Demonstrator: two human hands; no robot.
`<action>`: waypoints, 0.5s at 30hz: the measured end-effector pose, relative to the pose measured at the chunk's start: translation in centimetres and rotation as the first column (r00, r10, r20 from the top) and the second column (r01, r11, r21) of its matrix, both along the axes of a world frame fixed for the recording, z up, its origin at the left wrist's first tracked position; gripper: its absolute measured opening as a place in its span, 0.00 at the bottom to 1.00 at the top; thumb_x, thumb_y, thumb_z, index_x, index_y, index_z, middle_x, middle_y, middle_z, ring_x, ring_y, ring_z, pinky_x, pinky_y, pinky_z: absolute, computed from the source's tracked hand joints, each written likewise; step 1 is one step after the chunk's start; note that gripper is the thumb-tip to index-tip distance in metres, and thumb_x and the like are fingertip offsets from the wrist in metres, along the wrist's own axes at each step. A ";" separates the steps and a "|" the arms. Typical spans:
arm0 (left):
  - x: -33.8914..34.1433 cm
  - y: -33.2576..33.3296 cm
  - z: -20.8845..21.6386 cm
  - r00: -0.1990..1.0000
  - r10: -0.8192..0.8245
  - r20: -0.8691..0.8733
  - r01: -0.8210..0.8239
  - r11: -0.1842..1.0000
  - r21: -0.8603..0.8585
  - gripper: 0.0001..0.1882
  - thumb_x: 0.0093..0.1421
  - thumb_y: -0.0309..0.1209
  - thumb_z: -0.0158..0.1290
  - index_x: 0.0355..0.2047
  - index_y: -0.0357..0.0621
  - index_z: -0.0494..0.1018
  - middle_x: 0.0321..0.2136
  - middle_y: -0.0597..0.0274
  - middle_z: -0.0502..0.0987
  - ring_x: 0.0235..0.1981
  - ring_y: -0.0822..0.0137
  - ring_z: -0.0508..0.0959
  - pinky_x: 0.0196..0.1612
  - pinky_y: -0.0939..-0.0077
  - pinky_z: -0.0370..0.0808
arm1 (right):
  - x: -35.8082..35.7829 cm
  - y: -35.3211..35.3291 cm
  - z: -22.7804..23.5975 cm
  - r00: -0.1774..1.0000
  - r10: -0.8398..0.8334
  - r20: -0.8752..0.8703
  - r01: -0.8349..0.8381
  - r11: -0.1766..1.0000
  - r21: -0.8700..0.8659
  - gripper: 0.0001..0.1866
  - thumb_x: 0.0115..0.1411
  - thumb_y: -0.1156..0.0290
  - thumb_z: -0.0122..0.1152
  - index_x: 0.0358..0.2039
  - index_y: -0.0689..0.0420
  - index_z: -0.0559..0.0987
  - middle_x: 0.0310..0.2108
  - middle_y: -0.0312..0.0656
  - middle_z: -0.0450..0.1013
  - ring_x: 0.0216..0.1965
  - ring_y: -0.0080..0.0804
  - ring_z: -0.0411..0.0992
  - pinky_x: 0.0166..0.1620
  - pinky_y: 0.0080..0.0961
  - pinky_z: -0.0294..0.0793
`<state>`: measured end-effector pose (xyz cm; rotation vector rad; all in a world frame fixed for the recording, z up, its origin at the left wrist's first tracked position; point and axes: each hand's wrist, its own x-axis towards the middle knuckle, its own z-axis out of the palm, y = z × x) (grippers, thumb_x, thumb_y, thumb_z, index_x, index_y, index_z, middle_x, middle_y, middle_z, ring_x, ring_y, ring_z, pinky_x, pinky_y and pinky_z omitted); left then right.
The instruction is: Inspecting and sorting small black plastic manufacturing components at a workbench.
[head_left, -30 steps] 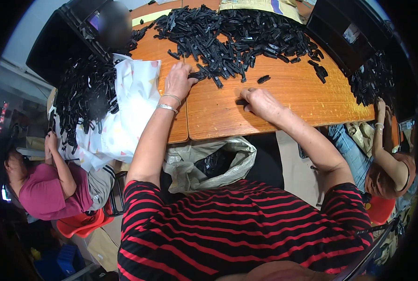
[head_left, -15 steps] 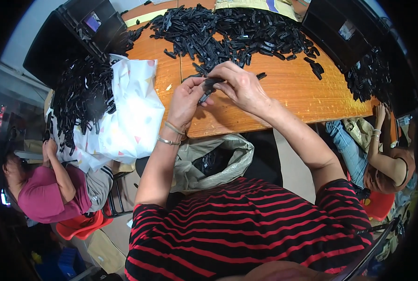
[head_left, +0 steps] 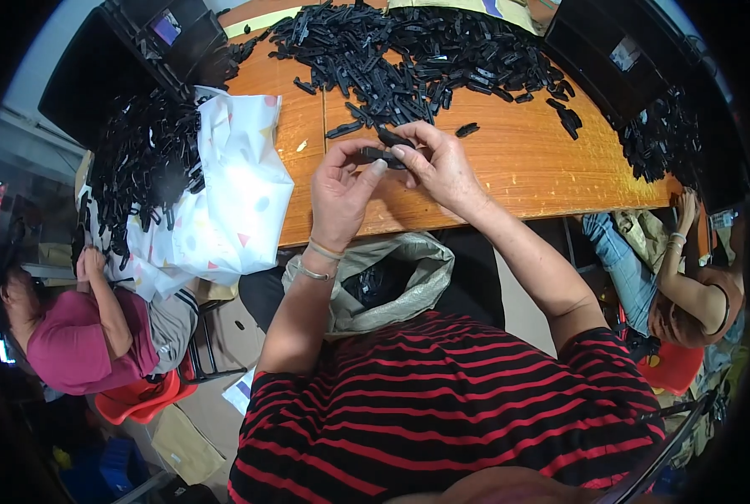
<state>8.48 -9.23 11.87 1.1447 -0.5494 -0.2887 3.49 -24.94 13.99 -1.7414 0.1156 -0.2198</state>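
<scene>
My left hand point(head_left: 341, 195) and my right hand point(head_left: 436, 168) meet above the near edge of the wooden table point(head_left: 526, 168). Between their fingertips they pinch small black plastic parts point(head_left: 383, 153), one lying across the other. A big heap of the same black parts point(head_left: 409, 59) covers the far half of the table, just beyond my fingers. A metal bangle circles my left wrist.
A grey bag point(head_left: 383, 281) hangs open below the table edge. A white patterned sheet point(head_left: 224, 202) carries more black parts point(head_left: 140, 168) on the left. Black crates point(head_left: 131, 59) stand at both far corners. One seated person point(head_left: 73, 336) works at left, another point(head_left: 686, 286) at right.
A second ago both hands lay apart on the table at the heap. They picked up black parts and came together, now holding them slightly closer to me.
</scene>
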 end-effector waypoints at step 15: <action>-0.5 0.1 0.0 0.997 0.063 -0.036 -0.063 0.998 -0.021 0.13 0.59 0.19 0.54 0.45 0.33 0.69 0.39 0.61 0.75 0.40 0.76 0.75 0.45 0.84 0.74 | -1.3 0.6 0.1 0.902 0.016 0.432 0.197 0.875 -0.442 0.14 0.51 0.80 0.64 0.41 0.59 0.80 0.32 0.41 0.72 0.25 0.24 0.68 0.29 0.21 0.69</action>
